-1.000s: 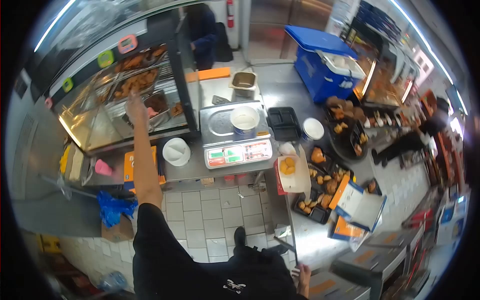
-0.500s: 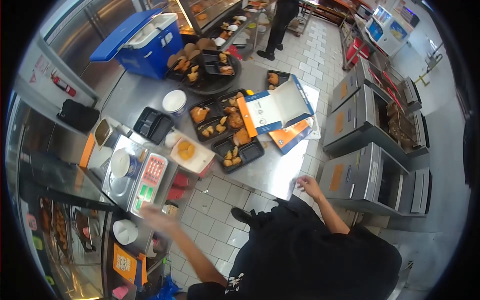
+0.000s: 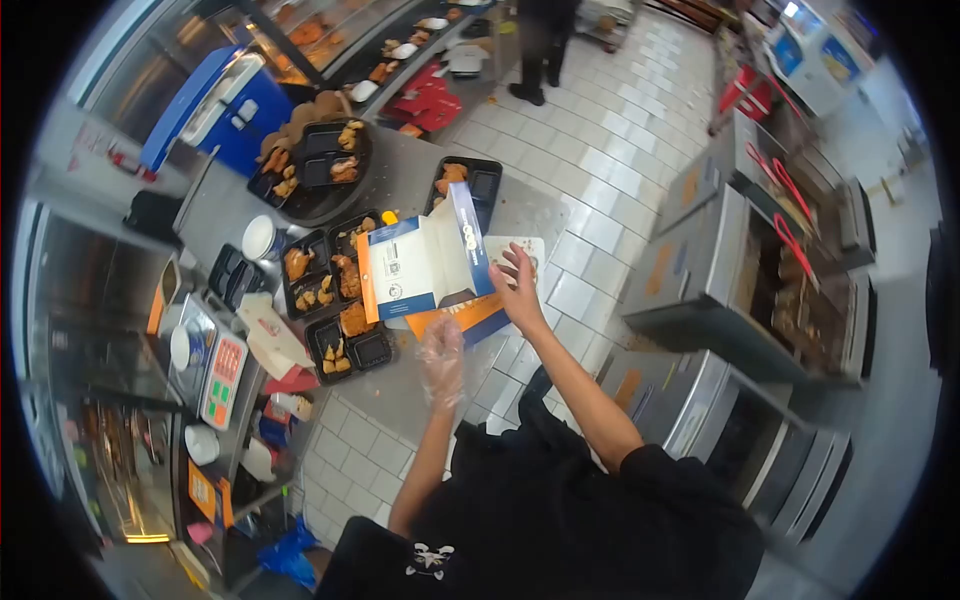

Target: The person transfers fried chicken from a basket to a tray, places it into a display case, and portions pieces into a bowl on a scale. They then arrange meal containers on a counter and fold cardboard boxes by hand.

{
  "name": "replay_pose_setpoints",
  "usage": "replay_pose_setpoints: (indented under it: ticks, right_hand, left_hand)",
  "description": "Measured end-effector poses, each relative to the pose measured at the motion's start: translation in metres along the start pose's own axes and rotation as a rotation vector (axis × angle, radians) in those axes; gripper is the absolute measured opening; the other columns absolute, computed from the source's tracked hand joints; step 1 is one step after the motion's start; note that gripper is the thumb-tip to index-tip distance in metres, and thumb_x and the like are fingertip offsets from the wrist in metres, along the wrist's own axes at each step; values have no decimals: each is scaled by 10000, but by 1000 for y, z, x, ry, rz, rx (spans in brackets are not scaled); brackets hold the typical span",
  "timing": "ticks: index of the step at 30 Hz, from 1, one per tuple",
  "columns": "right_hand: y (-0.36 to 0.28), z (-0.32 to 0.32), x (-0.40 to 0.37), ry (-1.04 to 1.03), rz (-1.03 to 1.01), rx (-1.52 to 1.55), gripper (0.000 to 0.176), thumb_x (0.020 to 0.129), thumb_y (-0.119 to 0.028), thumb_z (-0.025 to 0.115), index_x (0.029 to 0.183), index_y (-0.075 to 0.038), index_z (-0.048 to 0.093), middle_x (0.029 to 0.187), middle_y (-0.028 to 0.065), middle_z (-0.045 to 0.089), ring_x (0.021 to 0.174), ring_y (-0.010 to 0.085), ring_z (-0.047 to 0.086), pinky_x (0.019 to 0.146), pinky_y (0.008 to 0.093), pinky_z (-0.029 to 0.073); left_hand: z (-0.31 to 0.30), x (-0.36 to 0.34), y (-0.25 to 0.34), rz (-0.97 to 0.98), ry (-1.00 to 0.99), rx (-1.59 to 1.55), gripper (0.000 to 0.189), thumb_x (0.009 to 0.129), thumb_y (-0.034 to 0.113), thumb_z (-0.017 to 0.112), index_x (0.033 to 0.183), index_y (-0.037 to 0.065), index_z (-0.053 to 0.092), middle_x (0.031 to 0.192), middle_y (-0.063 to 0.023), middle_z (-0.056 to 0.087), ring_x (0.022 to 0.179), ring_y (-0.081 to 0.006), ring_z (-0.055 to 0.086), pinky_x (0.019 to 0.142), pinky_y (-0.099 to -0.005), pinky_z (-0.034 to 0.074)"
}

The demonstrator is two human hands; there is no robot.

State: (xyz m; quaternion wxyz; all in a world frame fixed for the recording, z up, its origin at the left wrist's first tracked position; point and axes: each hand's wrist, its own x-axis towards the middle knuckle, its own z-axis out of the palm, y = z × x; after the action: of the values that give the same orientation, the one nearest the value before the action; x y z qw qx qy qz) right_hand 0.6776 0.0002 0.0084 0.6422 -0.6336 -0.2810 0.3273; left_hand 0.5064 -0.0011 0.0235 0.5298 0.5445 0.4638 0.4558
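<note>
In the head view, the dark round rim swallows the corners, and the other person point(image 3: 545, 45) is cut off at the top, with mainly the legs showing. The open box point(image 3: 425, 262) hides part of a black tray point(image 3: 487, 185) behind it and much of the orange-and-blue carton point(image 3: 480, 325) below. The left hand point(image 3: 442, 362), in a clear, wrinkled plastic glove, is blurred; its fingers bend upward near the box's lower edge, and whether they grip anything I cannot tell. The right hand point(image 3: 515, 290) is bare and holds nothing, fingers spread beside the box's right side; contact is hard to judge. Both forearms reach forward from black sleeves.

The box lies, white inside up, on the metal counter point(image 3: 400, 400), right of the black trays of fried food point(image 3: 345, 355). Farther along stand a white tub point(image 3: 262, 238) and a blue cooler point(image 3: 240, 115); a scale point(image 3: 222, 380) sits to the left. Pale tiles cover the floor point(image 3: 590, 230), and grey metal units point(image 3: 690, 235) with red-handled baskets line the right.
</note>
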Motion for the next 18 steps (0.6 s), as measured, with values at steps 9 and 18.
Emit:
replay_pose_setpoints:
  ticks: [9,18]
  right_hand:
    - [78,-88,-14,134,-33,54,230,1025,-207,508,858,-49,523,708,-15,469,635,63,428,554,236,375]
    - [84,-38,-140,-651,-135,-277,207,950,-165,597,840,9,622,741,115,627,684,196,604,639,319,483]
  left_hand:
    - [-67,-25,33,-87,352,214,206,971,253,627,995,60,697,730,28,611,660,-49,530,588,-234,430]
    - [-324,-72,173,145,1024,535,245,967,289,598,840,87,657,689,50,550,635,-48,486,570,-245,386]
